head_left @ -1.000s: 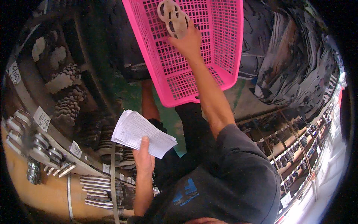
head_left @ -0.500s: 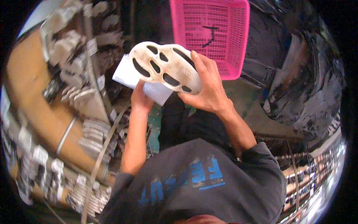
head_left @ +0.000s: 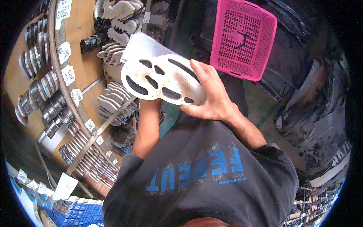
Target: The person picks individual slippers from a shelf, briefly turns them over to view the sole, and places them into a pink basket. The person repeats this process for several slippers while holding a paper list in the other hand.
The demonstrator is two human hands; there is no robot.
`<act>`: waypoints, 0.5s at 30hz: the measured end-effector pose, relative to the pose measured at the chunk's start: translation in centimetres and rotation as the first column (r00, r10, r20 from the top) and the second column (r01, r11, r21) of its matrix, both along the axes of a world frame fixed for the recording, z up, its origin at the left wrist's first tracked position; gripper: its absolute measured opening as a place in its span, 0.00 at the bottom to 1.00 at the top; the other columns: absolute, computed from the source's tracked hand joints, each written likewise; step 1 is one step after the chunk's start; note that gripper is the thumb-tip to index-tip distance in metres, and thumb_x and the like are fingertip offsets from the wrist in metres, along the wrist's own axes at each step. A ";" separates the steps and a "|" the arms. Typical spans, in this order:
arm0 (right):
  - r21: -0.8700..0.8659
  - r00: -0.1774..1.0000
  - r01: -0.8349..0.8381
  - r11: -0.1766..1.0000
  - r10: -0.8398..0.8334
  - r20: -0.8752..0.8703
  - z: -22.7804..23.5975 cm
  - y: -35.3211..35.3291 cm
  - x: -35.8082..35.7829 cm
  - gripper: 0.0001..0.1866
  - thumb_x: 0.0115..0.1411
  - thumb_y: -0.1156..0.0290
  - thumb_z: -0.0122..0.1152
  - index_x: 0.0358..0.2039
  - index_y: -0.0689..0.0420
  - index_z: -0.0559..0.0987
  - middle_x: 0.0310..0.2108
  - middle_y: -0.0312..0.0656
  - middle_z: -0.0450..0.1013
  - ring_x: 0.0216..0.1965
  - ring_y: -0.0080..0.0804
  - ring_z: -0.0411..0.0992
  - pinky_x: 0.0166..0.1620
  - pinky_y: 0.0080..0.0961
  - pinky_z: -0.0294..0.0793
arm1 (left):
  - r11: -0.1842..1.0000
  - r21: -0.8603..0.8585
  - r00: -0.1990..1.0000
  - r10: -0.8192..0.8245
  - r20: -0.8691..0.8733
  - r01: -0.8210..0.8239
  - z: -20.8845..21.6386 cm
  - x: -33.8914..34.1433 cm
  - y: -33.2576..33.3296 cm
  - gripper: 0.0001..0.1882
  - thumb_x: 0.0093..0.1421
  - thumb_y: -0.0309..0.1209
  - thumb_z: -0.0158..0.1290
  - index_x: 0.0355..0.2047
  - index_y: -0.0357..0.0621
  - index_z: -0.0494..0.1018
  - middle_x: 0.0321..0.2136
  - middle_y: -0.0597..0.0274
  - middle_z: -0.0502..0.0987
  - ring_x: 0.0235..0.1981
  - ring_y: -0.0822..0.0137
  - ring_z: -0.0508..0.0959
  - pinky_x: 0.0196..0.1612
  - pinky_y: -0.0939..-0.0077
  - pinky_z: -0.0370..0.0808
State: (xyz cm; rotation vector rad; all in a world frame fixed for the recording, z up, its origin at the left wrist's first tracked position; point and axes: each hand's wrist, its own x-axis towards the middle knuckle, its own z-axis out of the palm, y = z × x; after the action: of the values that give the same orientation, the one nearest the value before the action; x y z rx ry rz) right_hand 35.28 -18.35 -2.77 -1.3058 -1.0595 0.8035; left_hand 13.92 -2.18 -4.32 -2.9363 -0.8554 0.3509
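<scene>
My right hand (head_left: 211, 90) grips the heel end of a white, sole-shaped plate (head_left: 160, 81) with several dark cut-out openings and brownish stains. Its thumb and fingers clasp opposite edges, and the flat face is turned up. Behind the plate lies a stack of white printed sheets (head_left: 149, 45), jutting out past its far edge. My left hand (head_left: 151, 103) is under the plate, most of it hidden; the earlier picture shows its thumb pressed on the sheets.
A pink plastic basket (head_left: 214, 49) with a thin black strip (head_left: 242, 39) inside stands ahead to the right. On the left, wooden shelving (head_left: 81, 66) carries stacked sole-shaped plates (head_left: 113, 99), black-wrapped bundles and white tags. A blue crate (head_left: 72, 212) sits at lower left; black sheeting (head_left: 314, 113) is heaped at right.
My view has swung, so the shelving fills more of the left and the basket appears farther right. The plate now covers my left thumb. Both hands keep their holds.
</scene>
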 end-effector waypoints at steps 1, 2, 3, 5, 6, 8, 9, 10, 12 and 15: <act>-0.006 1.000 -0.022 1.000 0.022 -0.014 -0.3 0.0 0.0 0.62 0.38 0.63 0.80 0.73 0.62 0.57 0.63 0.61 0.63 0.62 0.59 0.65 0.65 0.49 0.65 | 1.000 0.019 0.998 -0.023 -0.056 0.024 0.1 -0.1 0.0 0.30 0.68 0.49 0.53 0.65 0.48 0.68 0.64 0.56 0.70 0.65 0.54 0.68 0.69 0.50 0.62; -0.024 0.999 -0.023 0.999 0.022 -0.038 -0.5 -0.1 -0.1 0.62 0.38 0.63 0.80 0.73 0.62 0.57 0.63 0.61 0.63 0.62 0.59 0.65 0.65 0.49 0.64 | 0.982 -0.169 0.986 0.105 0.128 -0.082 0.2 -0.3 -0.1 0.29 0.67 0.47 0.55 0.64 0.48 0.68 0.64 0.55 0.70 0.65 0.54 0.68 0.68 0.51 0.62; -0.047 0.998 -0.025 0.999 0.023 -0.051 -1.0 -0.3 -0.2 0.62 0.38 0.62 0.80 0.73 0.62 0.57 0.63 0.60 0.63 0.63 0.58 0.64 0.66 0.48 0.64 | 0.908 -0.391 0.916 0.277 0.290 -0.151 0.0 -0.2 -0.3 0.29 0.66 0.46 0.57 0.63 0.47 0.69 0.63 0.54 0.70 0.64 0.54 0.69 0.68 0.51 0.63; -0.098 0.994 0.005 0.995 -0.017 -0.112 -2.6 -0.6 -0.5 0.62 0.39 0.59 0.82 0.73 0.62 0.59 0.64 0.59 0.63 0.65 0.55 0.63 0.68 0.44 0.61 | 0.570 -0.815 0.705 0.620 0.345 -0.103 -0.6 -0.2 -1.4 0.32 0.65 0.39 0.60 0.67 0.44 0.64 0.64 0.55 0.70 0.64 0.55 0.70 0.68 0.56 0.66; -0.179 0.985 0.010 0.984 -0.040 -0.165 -3.8 -0.9 -0.5 0.62 0.39 0.59 0.82 0.73 0.62 0.58 0.64 0.58 0.63 0.66 0.53 0.63 0.69 0.42 0.60 | 0.248 -0.954 0.552 0.825 0.119 -0.165 -1.6 0.1 -1.4 0.31 0.68 0.39 0.56 0.67 0.43 0.64 0.64 0.53 0.70 0.64 0.54 0.70 0.68 0.55 0.66; -0.335 0.949 0.041 0.941 -0.142 -0.282 -7.0 -1.6 -0.6 0.62 0.38 0.60 0.81 0.73 0.61 0.58 0.66 0.58 0.63 0.68 0.53 0.62 0.70 0.43 0.59 | -0.457 -0.879 -0.086 0.879 -0.470 0.132 -3.9 0.3 -1.6 0.27 0.72 0.38 0.49 0.68 0.39 0.62 0.64 0.50 0.70 0.64 0.51 0.71 0.68 0.52 0.65; -0.417 0.906 0.060 0.907 -0.225 -0.359 -9.1 -2.0 -0.2 0.61 0.38 0.61 0.81 0.72 0.63 0.59 0.65 0.56 0.64 0.67 0.47 0.64 0.70 0.40 0.61 | -0.531 -0.845 -0.281 0.802 -0.527 0.067 -5.0 0.1 -2.1 0.27 0.74 0.38 0.46 0.68 0.37 0.61 0.64 0.49 0.69 0.65 0.51 0.70 0.69 0.50 0.65; -0.512 0.851 0.098 0.853 -0.339 -0.401 -11.6 -2.1 0.2 0.60 0.40 0.64 0.82 0.72 0.63 0.59 0.65 0.53 0.65 0.67 0.43 0.65 0.69 0.37 0.61 | -0.556 -0.828 -0.267 0.788 -0.555 0.081 -6.3 -0.2 -2.4 0.27 0.74 0.37 0.45 0.68 0.34 0.60 0.64 0.48 0.69 0.65 0.51 0.70 0.69 0.52 0.65; -0.597 0.761 0.202 0.776 -0.508 -0.404 -17.5 -1.9 1.7 0.59 0.41 0.66 0.82 0.72 0.64 0.59 0.64 0.49 0.68 0.64 0.38 0.68 0.67 0.33 0.64 | -0.578 -0.813 -0.219 0.786 -0.578 0.075 -9.3 -1.0 -2.7 0.28 0.75 0.36 0.45 0.68 0.31 0.59 0.63 0.47 0.69 0.65 0.51 0.69 0.69 0.54 0.65; -0.726 0.748 0.329 0.604 -0.636 -0.190 -27.3 -1.1 5.5 0.55 0.44 0.65 0.81 0.71 0.65 0.61 0.63 0.52 0.69 0.62 0.38 0.71 0.64 0.33 0.69 | -0.631 -0.776 -0.165 0.765 -0.622 -0.001 -14.5 -1.8 -3.3 0.30 0.73 0.33 0.49 0.70 0.32 0.56 0.66 0.49 0.66 0.66 0.51 0.68 0.68 0.53 0.65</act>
State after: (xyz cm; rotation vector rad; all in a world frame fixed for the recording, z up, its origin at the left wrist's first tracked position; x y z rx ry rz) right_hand 40.74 -19.43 -30.09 -1.7894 0.0295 1.0010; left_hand 12.17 -5.44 -18.81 0.2859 1.5010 0.2143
